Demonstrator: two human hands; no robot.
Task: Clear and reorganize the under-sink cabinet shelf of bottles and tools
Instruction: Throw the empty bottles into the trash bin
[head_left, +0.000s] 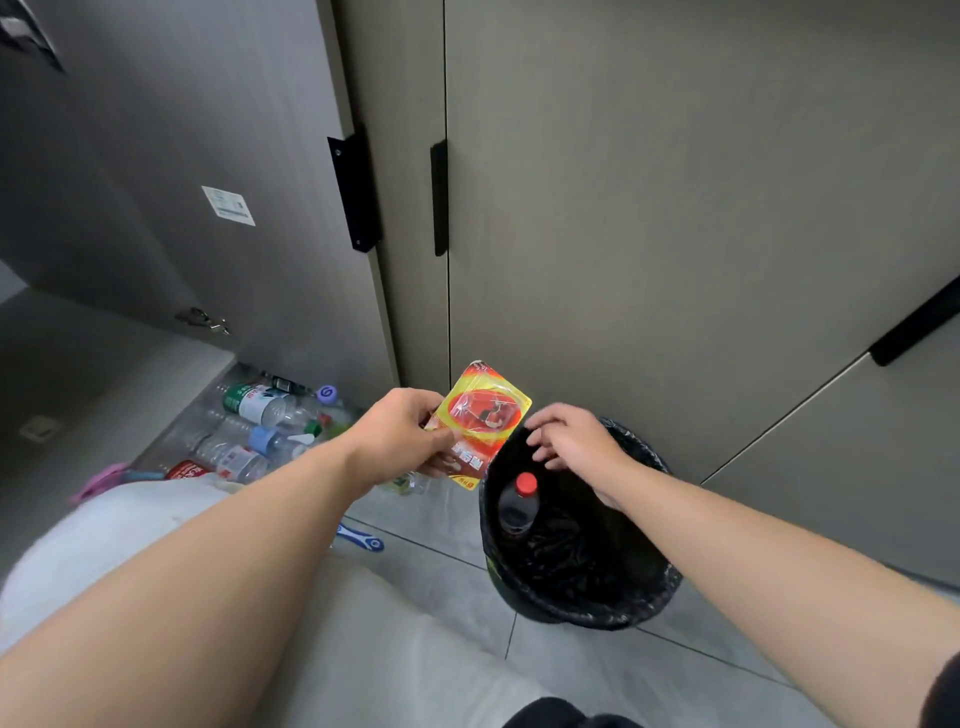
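Left hand (400, 434) grips one yellow packet (480, 423); right hand (574, 441) hangs loose-fingered over one black bin (649, 597) with a single red-capped bottle (517, 506) inside, holding nothing.

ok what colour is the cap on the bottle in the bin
Red, on the dark plastic bottle standing in the black-lined bin; head view.

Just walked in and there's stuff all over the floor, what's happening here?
A person is sorting out a cabinet. The left hand holds a yellow and red blister pack beside a bin lined with a black bag. The right hand hovers open over the bin's rim. A red-capped bottle is already inside. Empty plastic bottles lie by the open cabinet.
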